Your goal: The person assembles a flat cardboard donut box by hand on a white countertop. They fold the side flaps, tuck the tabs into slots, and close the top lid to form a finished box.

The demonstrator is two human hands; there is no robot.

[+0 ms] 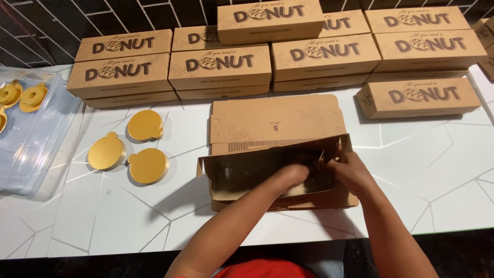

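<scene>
On the white table (411, 170) the box (278, 154) lies crosswise, left hand (293, 175) curled inside, right hand (350, 172) pinching its right flap.

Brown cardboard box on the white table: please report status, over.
Left hand inside the half-folded brown cardboard box. Right hand gripping its right end flap. Three round gold cake boards lie apart, nothing blocking.

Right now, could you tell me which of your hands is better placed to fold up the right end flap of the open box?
Probably the right hand: it already rests at the right end flap of the open box. The left hand reaches down inside the box's dark middle, farther from that flap.
</scene>
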